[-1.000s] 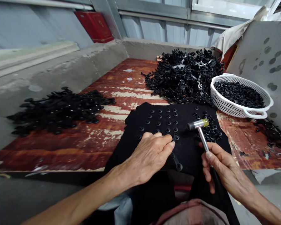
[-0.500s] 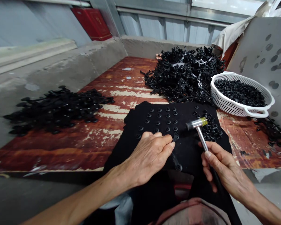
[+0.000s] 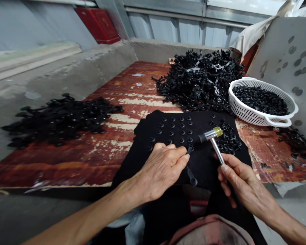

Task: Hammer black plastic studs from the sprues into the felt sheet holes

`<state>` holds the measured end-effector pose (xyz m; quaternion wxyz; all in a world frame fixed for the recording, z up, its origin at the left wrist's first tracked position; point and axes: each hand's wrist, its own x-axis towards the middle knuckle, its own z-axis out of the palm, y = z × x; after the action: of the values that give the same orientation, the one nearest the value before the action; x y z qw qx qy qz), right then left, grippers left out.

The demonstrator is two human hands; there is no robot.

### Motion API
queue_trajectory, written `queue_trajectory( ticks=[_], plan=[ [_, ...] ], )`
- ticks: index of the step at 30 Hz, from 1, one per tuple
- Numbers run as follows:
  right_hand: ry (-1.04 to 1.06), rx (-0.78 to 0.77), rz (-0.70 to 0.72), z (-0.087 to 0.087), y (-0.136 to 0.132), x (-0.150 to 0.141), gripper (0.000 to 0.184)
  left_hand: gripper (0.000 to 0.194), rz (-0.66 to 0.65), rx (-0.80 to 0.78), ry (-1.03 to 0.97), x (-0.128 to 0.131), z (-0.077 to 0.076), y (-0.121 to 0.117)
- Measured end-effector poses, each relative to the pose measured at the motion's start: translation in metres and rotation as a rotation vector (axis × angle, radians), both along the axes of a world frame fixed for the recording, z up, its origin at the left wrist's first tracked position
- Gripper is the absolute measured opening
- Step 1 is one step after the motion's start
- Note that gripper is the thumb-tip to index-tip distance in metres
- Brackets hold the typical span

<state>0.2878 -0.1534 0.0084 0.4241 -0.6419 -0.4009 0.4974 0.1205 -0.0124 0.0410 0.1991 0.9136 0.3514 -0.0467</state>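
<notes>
My left hand (image 3: 168,163) is closed in a pinch on a slim black linkage strip (image 3: 191,177) with round ends. One end of the strip lies over a small black round cap by my fingertips; the other points toward me. In my right hand (image 3: 238,178) is a small mallet (image 3: 211,134) with a silver shaft, a black face and a yellow face. Its black face hangs just right of the strip's far end, apart from it. Under both hands spreads a black cloth (image 3: 142,156), on which several round black caps (image 3: 181,133) stand in rows.
Loose black caps (image 3: 228,139) lie heaped on the cloth's right side. Behind rises a large pile of black strips (image 3: 201,81); a second pile (image 3: 63,119) sits left on the worn red-brown board (image 3: 99,156). A white basket (image 3: 260,117) of small black parts stands right.
The mallet head has shifted slightly left and tipped toward the strip's far end. My left hand keeps its hold on the strip in the same place.
</notes>
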Motion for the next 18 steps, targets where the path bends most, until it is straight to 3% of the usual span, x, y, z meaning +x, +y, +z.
queue_trajectory(
  ticks=[3,7,11,14,18],
  plan=[
    [-0.230,0.062,0.010,0.004,-0.002,0.000,0.040,0.038,-0.057,0.039,0.025,0.000,0.000,0.001],
    [-0.572,0.342,0.027,0.008,-0.001,0.001,0.046,0.040,-0.099,0.051,0.025,0.000,0.000,0.002],
    [-0.715,0.573,0.089,0.010,0.000,0.000,0.055,0.039,-0.061,0.040,0.005,0.000,-0.002,0.001],
    [-0.763,0.591,0.124,0.009,0.001,0.000,0.065,0.039,-0.060,0.058,-0.026,-0.002,-0.008,0.001],
    [-0.926,0.448,0.270,0.011,0.001,0.006,0.066,0.039,-0.121,0.104,-0.084,-0.005,-0.012,0.003]
  ],
)
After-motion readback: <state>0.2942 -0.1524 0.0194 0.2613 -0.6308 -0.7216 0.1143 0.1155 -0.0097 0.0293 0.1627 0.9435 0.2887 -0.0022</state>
